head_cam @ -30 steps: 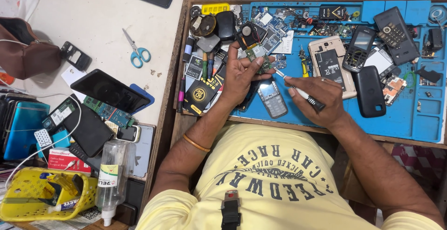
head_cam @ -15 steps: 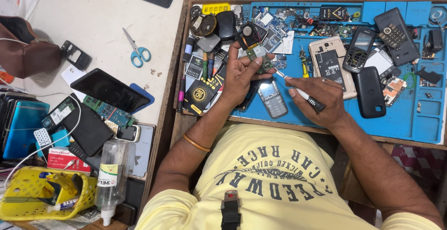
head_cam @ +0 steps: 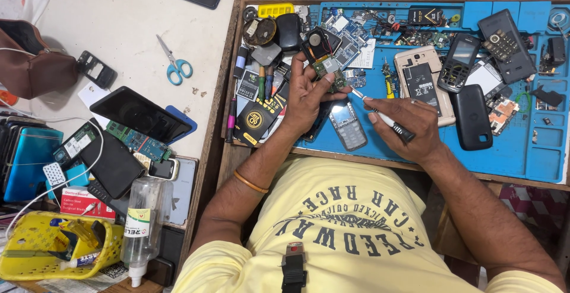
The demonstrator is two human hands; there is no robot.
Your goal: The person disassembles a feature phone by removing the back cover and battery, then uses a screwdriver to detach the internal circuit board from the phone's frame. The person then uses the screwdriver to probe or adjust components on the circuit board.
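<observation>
The left hand grips a small green circuit board already out of its phone, while the right hand clasps a screwdriver, tip just beside it, work unfinished.

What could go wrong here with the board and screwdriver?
1. The left hand pinches the small circuit board only by its edges; pressure from the screwdriver in the right hand might make it slip or flex.
2. The tip could skid across components.
3. A loosened screw could vanish among the clutter on the blue mat.
</observation>
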